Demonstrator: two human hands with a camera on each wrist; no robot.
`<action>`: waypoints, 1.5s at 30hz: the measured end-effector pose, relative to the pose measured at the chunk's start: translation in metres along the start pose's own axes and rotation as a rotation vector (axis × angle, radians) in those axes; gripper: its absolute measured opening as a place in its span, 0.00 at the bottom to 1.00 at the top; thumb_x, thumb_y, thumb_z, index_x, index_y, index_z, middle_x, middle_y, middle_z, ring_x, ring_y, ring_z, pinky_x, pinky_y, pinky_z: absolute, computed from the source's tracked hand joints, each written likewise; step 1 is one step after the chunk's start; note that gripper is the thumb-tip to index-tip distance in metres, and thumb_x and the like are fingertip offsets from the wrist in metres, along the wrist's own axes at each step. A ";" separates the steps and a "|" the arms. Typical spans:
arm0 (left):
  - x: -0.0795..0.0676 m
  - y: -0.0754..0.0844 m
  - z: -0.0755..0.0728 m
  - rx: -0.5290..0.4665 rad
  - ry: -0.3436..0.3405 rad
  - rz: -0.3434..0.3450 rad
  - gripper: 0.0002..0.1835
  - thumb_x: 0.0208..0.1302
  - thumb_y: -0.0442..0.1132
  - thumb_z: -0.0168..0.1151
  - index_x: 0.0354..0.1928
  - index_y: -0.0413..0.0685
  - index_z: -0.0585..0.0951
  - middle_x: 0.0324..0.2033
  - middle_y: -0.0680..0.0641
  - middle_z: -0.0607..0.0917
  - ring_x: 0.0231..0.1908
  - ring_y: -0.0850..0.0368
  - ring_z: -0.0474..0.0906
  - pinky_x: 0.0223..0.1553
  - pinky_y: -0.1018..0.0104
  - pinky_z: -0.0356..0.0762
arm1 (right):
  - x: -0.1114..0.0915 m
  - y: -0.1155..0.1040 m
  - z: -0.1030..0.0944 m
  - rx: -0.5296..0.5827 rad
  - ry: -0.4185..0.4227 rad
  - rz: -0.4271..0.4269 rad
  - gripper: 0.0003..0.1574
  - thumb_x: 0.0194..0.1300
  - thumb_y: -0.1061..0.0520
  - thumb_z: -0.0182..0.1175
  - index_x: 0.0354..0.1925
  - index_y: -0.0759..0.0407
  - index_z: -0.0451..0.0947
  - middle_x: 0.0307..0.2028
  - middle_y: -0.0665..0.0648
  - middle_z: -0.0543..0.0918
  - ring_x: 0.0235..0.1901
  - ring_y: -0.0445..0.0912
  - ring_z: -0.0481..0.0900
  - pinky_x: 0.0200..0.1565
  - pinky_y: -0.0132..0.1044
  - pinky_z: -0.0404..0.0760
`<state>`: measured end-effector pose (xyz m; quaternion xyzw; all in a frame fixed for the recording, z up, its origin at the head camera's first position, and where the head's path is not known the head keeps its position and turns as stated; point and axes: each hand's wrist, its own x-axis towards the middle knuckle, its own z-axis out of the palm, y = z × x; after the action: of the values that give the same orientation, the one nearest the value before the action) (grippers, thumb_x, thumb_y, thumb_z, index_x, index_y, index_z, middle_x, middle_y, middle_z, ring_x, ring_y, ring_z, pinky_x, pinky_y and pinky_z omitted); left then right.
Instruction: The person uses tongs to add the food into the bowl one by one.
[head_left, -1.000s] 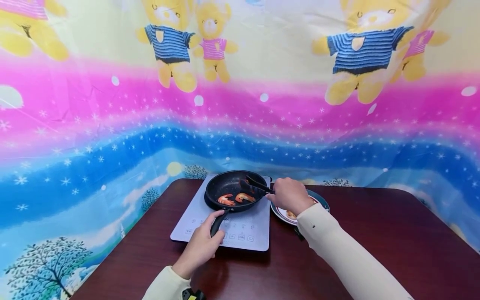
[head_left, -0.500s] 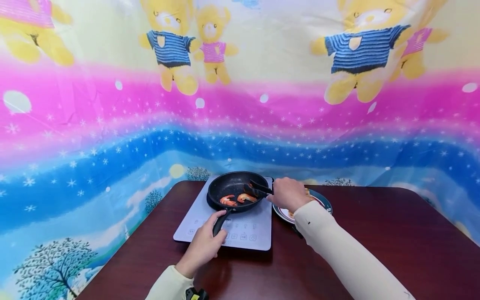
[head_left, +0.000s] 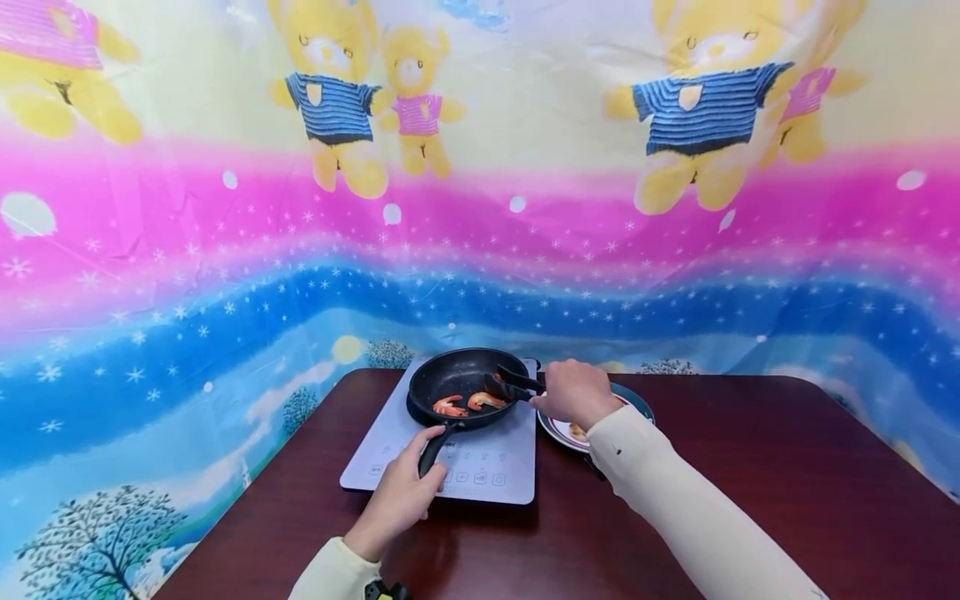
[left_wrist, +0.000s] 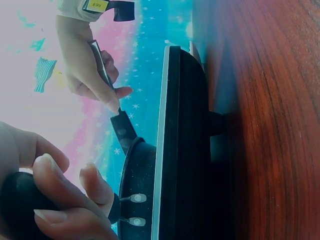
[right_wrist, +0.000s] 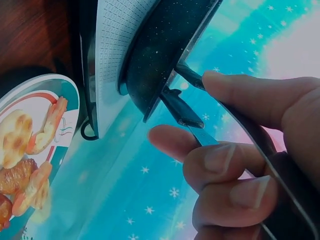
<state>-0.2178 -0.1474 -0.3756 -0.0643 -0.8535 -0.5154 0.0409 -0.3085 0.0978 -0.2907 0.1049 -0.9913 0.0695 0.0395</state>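
Note:
A black frying pan (head_left: 450, 371) sits on a white induction cooker (head_left: 487, 479). My left hand (head_left: 405, 492) grips its handle (head_left: 432, 450), thumb along the top. Two orange-pink shrimp, a left one (head_left: 449, 407) and a right one (head_left: 486, 401), lie in the pan's near half. My right hand (head_left: 577, 390) holds black-tipped kitchen tongs (head_left: 522, 383) over the pan's right rim. In the right wrist view the thumb and fingers are on opposite arms of the tongs (right_wrist: 250, 127), which stand apart. Something reddish shows by the tong tips, partly hidden.
A plate (head_left: 558, 437) with a dark green rim stands right of the cooker, partly behind my right hand. On it, in the right wrist view, lie shrimp (right_wrist: 48, 125), a browned flat piece (right_wrist: 15, 137) and glazed meat (right_wrist: 17, 177). A printed cloth (head_left: 480, 275) hangs behind the brown table (head_left: 712, 467).
The tong tips have shifted slightly right and nearer me, toward the pan's right rim. Both shrimp and my left hand keep their places at the pan. The head view has shifted slightly.

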 end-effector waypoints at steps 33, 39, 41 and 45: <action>0.004 -0.001 -0.003 0.014 -0.016 -0.007 0.29 0.66 0.37 0.50 0.69 0.58 0.64 0.24 0.45 0.79 0.11 0.58 0.64 0.13 0.61 0.71 | -0.080 0.150 -0.035 0.223 -0.052 0.046 0.51 0.59 0.25 0.54 0.53 0.70 0.77 0.42 0.70 0.81 0.39 0.61 0.80 0.38 0.54 0.79; 0.005 0.002 -0.005 0.028 0.007 -0.008 0.29 0.65 0.37 0.50 0.69 0.60 0.65 0.25 0.46 0.78 0.11 0.56 0.65 0.14 0.61 0.71 | -0.087 0.174 -0.046 0.250 -0.125 0.052 0.38 0.61 0.31 0.59 0.46 0.65 0.81 0.23 0.53 0.76 0.26 0.46 0.73 0.28 0.41 0.74; 0.004 0.002 -0.006 0.033 0.016 -0.014 0.29 0.65 0.36 0.51 0.69 0.60 0.65 0.25 0.46 0.78 0.11 0.56 0.65 0.14 0.61 0.70 | -0.088 0.178 -0.046 0.234 -0.130 0.046 0.40 0.62 0.33 0.59 0.48 0.68 0.80 0.24 0.53 0.76 0.27 0.46 0.74 0.29 0.41 0.74; 0.002 0.000 -0.004 0.032 0.012 -0.024 0.29 0.65 0.36 0.51 0.69 0.60 0.65 0.25 0.46 0.79 0.11 0.56 0.64 0.14 0.61 0.70 | -0.090 0.185 -0.041 0.227 -0.153 0.060 0.41 0.61 0.33 0.61 0.49 0.70 0.79 0.29 0.58 0.79 0.31 0.49 0.76 0.31 0.45 0.77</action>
<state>-0.2197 -0.1507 -0.3737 -0.0500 -0.8621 -0.5026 0.0409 -0.2581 0.3013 -0.2828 0.0839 -0.9798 0.1743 -0.0504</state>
